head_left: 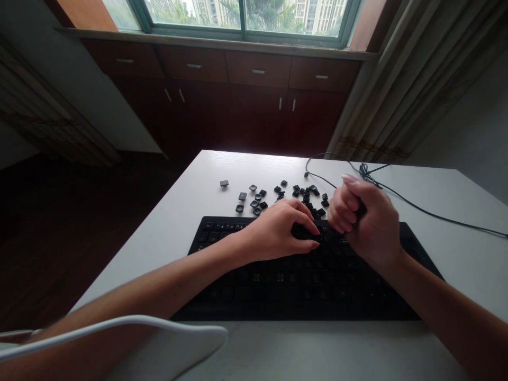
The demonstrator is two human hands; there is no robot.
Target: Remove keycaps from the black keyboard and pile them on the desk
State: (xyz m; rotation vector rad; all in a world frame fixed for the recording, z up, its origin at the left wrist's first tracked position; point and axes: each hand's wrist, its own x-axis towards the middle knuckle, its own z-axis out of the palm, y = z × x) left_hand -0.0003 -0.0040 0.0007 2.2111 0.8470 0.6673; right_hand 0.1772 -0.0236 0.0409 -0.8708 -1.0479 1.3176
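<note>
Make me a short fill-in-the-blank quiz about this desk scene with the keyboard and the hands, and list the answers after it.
1. The loose keycaps lie on the white table just beyond the black ____.
2. The left hand rests on the keyboard, fingertips pinched at its ____ row of keys.
3. The right hand is closed into a ____ around a small dark item.
4. A black ____ runs across the table to the right of the keycaps.

Missing words: keyboard; top; fist; cable
</note>
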